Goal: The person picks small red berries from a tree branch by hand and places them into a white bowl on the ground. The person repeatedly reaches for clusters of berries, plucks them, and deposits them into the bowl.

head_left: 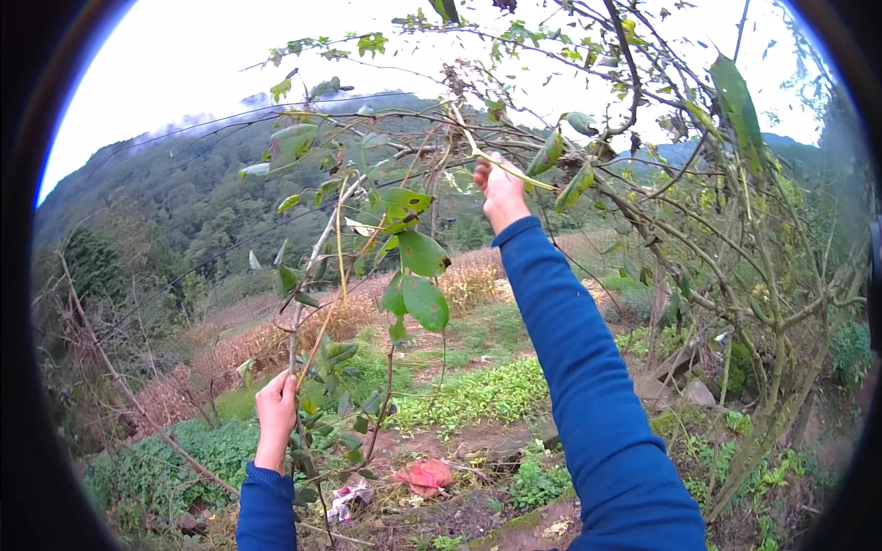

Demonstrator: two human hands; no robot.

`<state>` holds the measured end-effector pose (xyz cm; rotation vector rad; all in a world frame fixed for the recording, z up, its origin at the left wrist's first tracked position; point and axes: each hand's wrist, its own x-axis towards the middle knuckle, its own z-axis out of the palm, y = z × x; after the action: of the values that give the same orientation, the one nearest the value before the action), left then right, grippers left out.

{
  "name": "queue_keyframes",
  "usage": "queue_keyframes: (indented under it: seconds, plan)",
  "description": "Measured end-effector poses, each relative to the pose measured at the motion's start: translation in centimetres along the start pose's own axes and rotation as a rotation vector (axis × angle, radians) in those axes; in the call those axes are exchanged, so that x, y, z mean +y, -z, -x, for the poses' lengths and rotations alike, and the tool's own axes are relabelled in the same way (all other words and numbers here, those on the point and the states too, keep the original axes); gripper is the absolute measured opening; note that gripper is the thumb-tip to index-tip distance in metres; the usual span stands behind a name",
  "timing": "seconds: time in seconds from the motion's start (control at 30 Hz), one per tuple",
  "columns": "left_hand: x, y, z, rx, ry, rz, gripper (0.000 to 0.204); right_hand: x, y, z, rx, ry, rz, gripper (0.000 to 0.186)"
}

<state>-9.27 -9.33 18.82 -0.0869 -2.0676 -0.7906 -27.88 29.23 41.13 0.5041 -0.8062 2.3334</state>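
Observation:
My left hand (275, 409), low and left of centre, is closed round a thin grey branch (319, 248) that rises from it and leans right. A thin tan stem (318, 343) also runs up from beside these fingers. Higher and further right, my right hand (503, 189) is raised at arm's length, its fingers closed round a pale yellow stem (470, 140). One end of that stem points up among the twigs and the other sticks out right of the hand. Large green leaves (424, 275) with dark spots hang between my two hands.
A bare-limbed shrub (776, 317) stands on the right, its branches arching overhead. Below lie a red crumpled bag (424, 477) and a whitish scrap (349, 500) on soil. Low green plants (478, 397), dry stalks (262, 344) and a wooded hill (220, 174) lie beyond.

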Motion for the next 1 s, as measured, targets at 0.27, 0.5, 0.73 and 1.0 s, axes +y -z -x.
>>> queue_keyframes:
  seconds: [0.27, 0.5, 0.73, 1.0]
  plan:
    - [1.5, 1.2, -1.6, -0.023, 0.028, -0.017, 0.024, 1.1, -0.2, -9.4, 0.044, -0.108, -0.266, 0.016]
    - [0.5, 1.3, -2.3, -0.046, 0.007, -0.029, 0.025, 0.5, -1.2, -8.7, 0.005, -0.127, -0.223, 0.016]
    - [-0.1, 0.4, -2.6, -0.046, 0.041, -0.020, 0.023, -0.5, -2.4, -8.1, -0.015, -0.103, -0.183, 0.016]
    - [2.6, 4.1, -5.5, -0.115, 0.060, -0.070, 0.025, -0.4, 0.6, -9.3, -0.243, -0.084, -0.413, 0.015]
